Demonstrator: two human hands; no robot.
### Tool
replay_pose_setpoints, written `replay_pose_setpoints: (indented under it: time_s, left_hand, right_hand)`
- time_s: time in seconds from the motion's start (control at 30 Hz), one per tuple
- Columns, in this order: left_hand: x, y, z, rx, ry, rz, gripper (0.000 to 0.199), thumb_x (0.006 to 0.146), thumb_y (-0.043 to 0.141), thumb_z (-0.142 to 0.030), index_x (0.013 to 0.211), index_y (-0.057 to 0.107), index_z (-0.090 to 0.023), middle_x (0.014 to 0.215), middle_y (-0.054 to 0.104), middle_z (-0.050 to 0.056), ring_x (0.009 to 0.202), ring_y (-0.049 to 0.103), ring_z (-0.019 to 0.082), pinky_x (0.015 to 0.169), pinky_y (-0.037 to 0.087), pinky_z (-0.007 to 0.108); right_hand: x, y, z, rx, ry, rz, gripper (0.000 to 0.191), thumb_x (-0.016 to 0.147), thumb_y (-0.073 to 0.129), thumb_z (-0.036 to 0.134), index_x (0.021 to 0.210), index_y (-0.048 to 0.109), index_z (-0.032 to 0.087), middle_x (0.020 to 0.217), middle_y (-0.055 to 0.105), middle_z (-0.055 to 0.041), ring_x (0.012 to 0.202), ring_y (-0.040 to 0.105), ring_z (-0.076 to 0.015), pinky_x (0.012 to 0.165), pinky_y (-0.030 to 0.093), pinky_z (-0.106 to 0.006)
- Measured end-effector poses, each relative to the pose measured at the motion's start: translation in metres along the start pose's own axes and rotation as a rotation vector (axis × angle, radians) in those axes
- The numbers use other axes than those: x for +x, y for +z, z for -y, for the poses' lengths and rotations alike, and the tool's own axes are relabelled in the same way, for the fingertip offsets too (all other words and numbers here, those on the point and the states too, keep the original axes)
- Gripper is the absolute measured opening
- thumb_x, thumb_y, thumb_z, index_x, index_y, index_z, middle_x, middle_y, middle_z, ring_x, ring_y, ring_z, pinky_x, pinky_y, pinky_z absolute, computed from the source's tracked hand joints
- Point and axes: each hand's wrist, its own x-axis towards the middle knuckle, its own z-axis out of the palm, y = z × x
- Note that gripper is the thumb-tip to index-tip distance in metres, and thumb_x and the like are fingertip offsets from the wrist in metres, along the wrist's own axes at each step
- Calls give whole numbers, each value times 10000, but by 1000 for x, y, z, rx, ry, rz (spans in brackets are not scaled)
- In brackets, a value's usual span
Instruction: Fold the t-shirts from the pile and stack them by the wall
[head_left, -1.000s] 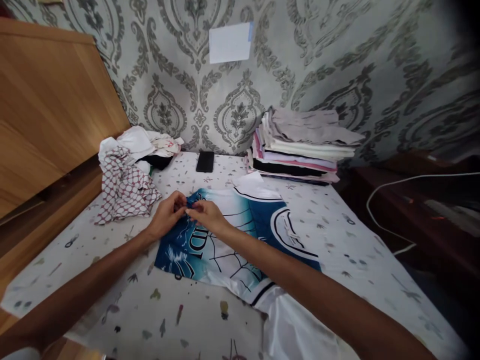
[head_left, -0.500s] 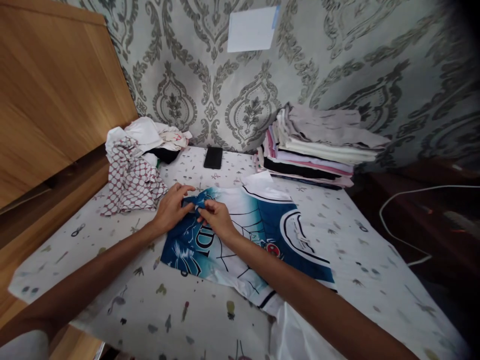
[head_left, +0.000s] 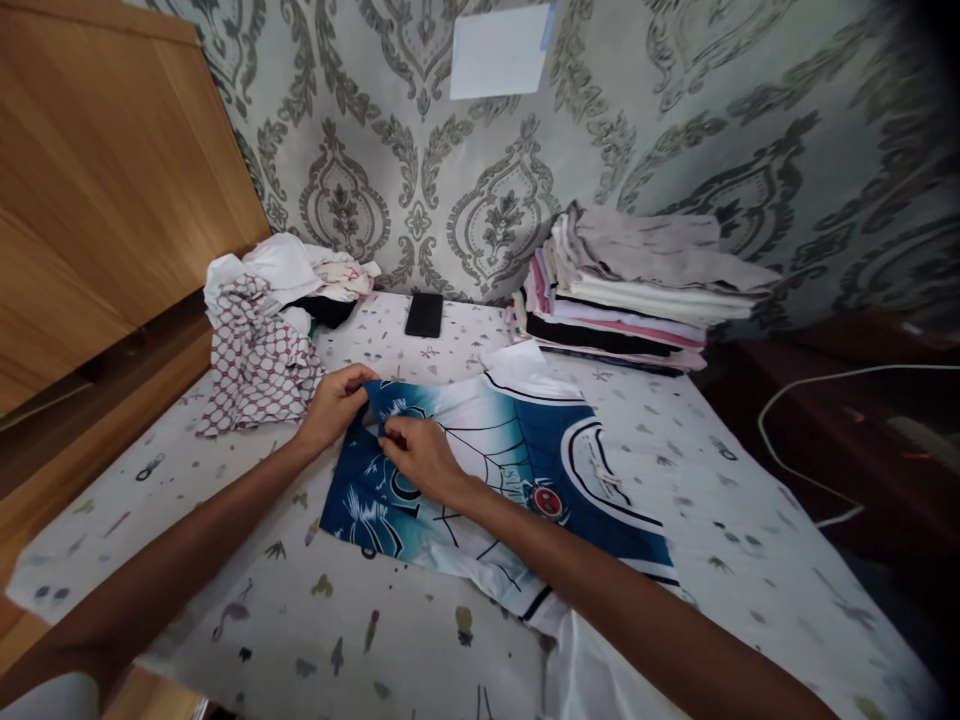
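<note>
A blue and white T-shirt (head_left: 480, 430) with a spider-web print and a red spider emblem lies on the patterned bed sheet (head_left: 360, 620), its neckline to the right. At the hem's far left corner my left hand (head_left: 336, 405) pinches the fabric, fingers closed. My right hand (head_left: 424, 455) is closed on the shirt's hem area just to the right, lifting a small fold between the two hands. The fingertips of my right hand are partly hidden by its knuckles.
Crumpled clothes (head_left: 262, 350) lie in a heap at the back left, beside a wooden cabinet (head_left: 112, 170). A black phone (head_left: 424, 315) rests near the wall. Folded clothes (head_left: 637, 290) stand stacked at the back right. A white cable (head_left: 772, 410) hangs at the right.
My hands have moved apart slightly: the left a little to the left, the right nearer to me. The shirt's hem edge between them is now stretched more open.
</note>
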Motion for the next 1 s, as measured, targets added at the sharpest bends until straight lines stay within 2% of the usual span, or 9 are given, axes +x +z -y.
replay_pose_setpoints:
  time_s: [0.13,0.23,0.33,0.53,0.63,0.7,0.8,0.87,1.0]
  left_hand:
    - [-3,-3,5,3,-112,66,249,767,596,-301,989,636,-195,647,625,-51,394,440,86,398,346,209]
    - [-7,-4,7,225,52,93,430,750,538,-153,1163,638,-224,948,716,6,722,652,149,634,514,247]
    - [-13,-4,7,497,249,134,542,746,504,-59,1223,657,-266,1181,674,34,1090,621,208,936,508,352]
    - [-15,-6,5,610,323,33,354,808,508,-93,1012,751,-251,1173,675,61,1122,604,236,989,476,400]
    - [-1,-10,8,386,204,8,267,785,534,-152,911,761,-216,1013,722,46,993,651,218,922,497,352]
    - [13,-13,14,138,-13,13,176,752,592,-211,831,748,-188,809,714,20,768,649,174,736,513,283]
    - [32,-18,25,-130,-328,32,115,676,669,-255,732,700,-159,532,574,-36,442,451,87,434,331,205]
    - [42,-21,28,-183,-401,47,123,631,699,-253,683,661,-148,484,520,-46,392,378,63,385,236,190]
    - [53,-27,27,-226,-471,99,182,595,740,-249,675,621,-137,584,607,16,468,505,86,408,299,175]
  right_hand:
    - [1,0,1,-44,5,8,308,846,622,146,610,433,206,574,455,51,575,415,-120,586,257,-255]
    - [2,0,1,-61,7,7,284,856,620,162,618,471,208,593,506,37,593,452,-135,591,267,-264]
    - [1,1,0,-66,14,2,262,863,621,172,628,512,210,602,540,29,603,477,-144,587,272,-269]
    - [-1,1,1,21,16,-14,75,882,634,224,810,654,211,651,610,32,607,529,-138,601,336,-256]
    - [-2,0,1,109,2,-3,166,891,638,271,1029,696,199,754,677,11,642,582,-143,640,403,-258]
    - [-2,0,0,134,-28,8,217,900,617,258,1082,702,176,794,695,-10,654,595,-146,656,428,-265]
    - [-3,-2,-2,112,-77,8,209,895,590,200,1058,718,178,812,704,-21,684,607,-153,678,448,-271]
    - [-4,-5,-4,73,-112,-4,201,897,573,178,1033,720,195,860,716,-28,751,627,-163,724,460,-280]
    - [-5,-19,-12,-31,-162,-57,197,911,541,155,985,719,193,945,714,-52,874,638,-181,802,463,-293]
